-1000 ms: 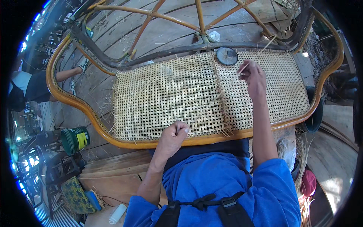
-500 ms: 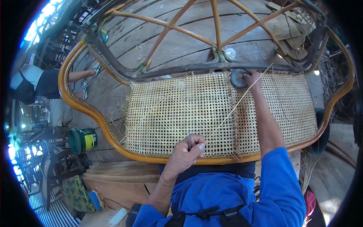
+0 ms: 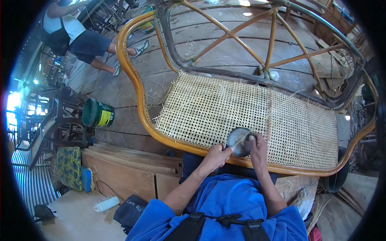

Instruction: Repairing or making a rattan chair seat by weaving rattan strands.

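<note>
A woven cane seat (image 3: 215, 106) fills the middle of a curved rattan bench frame (image 3: 138, 88). Over its near edge, a shallow round dark dish (image 3: 236, 140) is tipped so that its grey inside faces up. My right hand (image 3: 258, 149) grips the dish at its right rim, thumb on top. At the near left rim my left hand (image 3: 217, 156) is closed, its fingertips around one end of a thin pale cane strand (image 3: 242, 139). That strand crosses the dish toward my right thumb. Whether my left hand also holds a small tool is hidden.
A dark green bucket (image 3: 97, 113) stands left of the bench. Past it, another person (image 3: 76, 36) is at the upper left. Planks (image 3: 124, 160), a yellow-green patterned pad (image 3: 69, 168) and a white bottle (image 3: 106, 204) lie at the near left. The bench's crossed backrest poles (image 3: 231, 34) rise beyond the seat.
My right hand has brought the dish from the seat's far edge to its near edge. My left hand has come to meet it. The view has shifted, showing more of the left side.
</note>
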Demonstrator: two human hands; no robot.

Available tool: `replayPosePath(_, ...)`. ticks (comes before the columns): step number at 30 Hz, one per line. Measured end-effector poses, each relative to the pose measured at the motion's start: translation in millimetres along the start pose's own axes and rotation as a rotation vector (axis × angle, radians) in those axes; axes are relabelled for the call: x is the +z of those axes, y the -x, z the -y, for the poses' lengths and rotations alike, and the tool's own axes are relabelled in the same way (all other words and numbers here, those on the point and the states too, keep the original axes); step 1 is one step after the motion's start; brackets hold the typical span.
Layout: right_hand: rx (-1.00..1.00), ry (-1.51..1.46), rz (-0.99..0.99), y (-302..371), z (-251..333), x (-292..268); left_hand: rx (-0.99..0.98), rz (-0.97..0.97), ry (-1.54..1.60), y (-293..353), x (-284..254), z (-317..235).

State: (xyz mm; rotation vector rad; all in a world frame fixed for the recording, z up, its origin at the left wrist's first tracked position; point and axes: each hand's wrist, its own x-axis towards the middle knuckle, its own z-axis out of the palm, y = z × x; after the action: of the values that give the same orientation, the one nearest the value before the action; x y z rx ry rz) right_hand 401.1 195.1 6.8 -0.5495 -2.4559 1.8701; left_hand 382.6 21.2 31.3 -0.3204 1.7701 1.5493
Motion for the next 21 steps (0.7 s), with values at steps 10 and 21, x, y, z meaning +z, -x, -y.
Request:
replayPosePath(10, -0.36, 0.104, -0.202, -5.4, 19.2, 7.3, 0.173, -0.091, 0.165, -10.0, 19.8, -9.0)
replayPosePath(21, 0.093, -0.632, -0.063, -21.4, 12.4, -7.9, 0.356, -0.062, 0.014, -6.5, 34.9, -24.6)
